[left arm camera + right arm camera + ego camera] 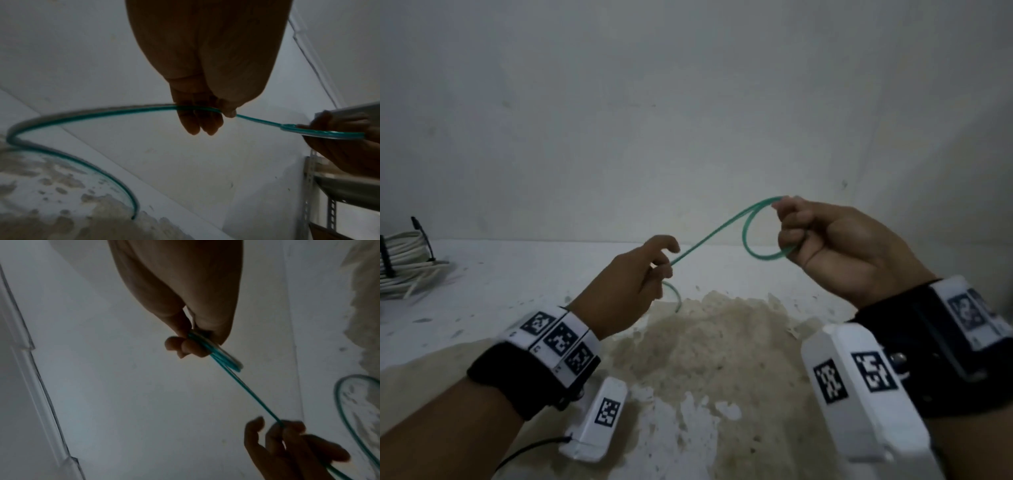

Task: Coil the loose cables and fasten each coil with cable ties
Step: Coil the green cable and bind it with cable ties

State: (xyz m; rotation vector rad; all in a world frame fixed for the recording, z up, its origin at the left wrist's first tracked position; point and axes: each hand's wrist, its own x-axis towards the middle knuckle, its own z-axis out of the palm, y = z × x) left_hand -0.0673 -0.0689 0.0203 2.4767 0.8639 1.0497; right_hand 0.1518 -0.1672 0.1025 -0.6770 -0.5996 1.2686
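Note:
A thin green cable [717,233] stretches in the air between both hands. My right hand [825,243] grips a small loop of the green cable [222,358] in its curled fingers, at the right of the head view. My left hand [640,274] pinches the cable's straight run between thumb and fingers, lower and to the left. From the left hand [205,113] the loose tail of the green cable [82,164] curves down onto the floor. In the right wrist view the left hand [287,443] shows at the bottom right.
A white cable coil [407,267] bound with black cable ties [422,236] lies at the far left on the floor. The floor [705,359] has a large worn brown patch below my hands. A pale wall stands close behind. A metal shelf frame [329,186] is at the right.

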